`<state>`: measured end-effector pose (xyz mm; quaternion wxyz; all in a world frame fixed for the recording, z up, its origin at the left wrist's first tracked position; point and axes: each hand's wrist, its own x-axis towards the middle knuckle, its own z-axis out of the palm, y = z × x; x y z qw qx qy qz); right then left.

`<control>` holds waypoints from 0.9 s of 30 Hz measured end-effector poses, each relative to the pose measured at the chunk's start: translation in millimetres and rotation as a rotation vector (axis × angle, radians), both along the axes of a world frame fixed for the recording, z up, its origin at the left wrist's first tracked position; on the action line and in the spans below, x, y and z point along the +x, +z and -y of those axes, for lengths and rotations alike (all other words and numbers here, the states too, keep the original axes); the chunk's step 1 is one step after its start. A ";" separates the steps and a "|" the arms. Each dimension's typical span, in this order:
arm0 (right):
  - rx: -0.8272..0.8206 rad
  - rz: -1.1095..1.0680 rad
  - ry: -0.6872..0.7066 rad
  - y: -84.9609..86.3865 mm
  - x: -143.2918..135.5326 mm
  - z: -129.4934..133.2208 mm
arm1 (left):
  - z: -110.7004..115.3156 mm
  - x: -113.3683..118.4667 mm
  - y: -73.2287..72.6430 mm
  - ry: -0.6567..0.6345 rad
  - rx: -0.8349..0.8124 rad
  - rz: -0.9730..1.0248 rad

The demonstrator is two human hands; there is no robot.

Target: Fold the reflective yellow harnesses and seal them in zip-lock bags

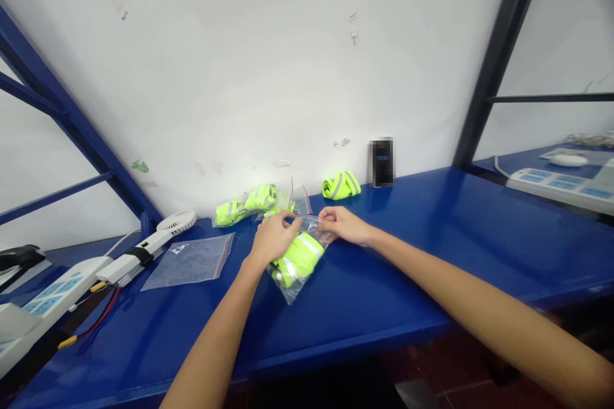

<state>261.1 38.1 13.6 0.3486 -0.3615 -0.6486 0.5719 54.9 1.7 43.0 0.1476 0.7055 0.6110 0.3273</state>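
A clear zip-lock bag (291, 295) with a folded neon-yellow reflective vest (307, 255) inside lies tilted over the blue table. My left hand (275, 236) grips the bag's upper left edge, thumb and fingers closed near the zip. On the other side, my right hand (344, 225) pinches the upper right corner by the red-lined zip. Just behind my left hand are bagged yellow vests (259, 198), partly hidden by it. One rolled yellow vest (341, 185) sits unbagged against the wall, beyond my right hand.
An empty zip-lock bag (192, 260) lies flat at left, beside a white handheld fan (177, 222). White power strips (52, 294) run along the left side and far right (561, 188). A dark pixelated box (382, 163) stands by the wall. Metal frame posts rise at both sides.
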 end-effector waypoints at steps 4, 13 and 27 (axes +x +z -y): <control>-0.041 -0.045 0.059 -3.5 1.0 -1.2 | -6.9 -9.4 -13.4 0.103 -0.267 0.198; -0.007 0.063 0.175 -0.8 17.0 -10.1 | -9.0 8.6 -38.7 -0.186 -0.190 0.496; 0.202 0.275 0.099 1.4 15.1 -8.2 | -10.9 13.4 -41.4 -0.207 -0.371 0.693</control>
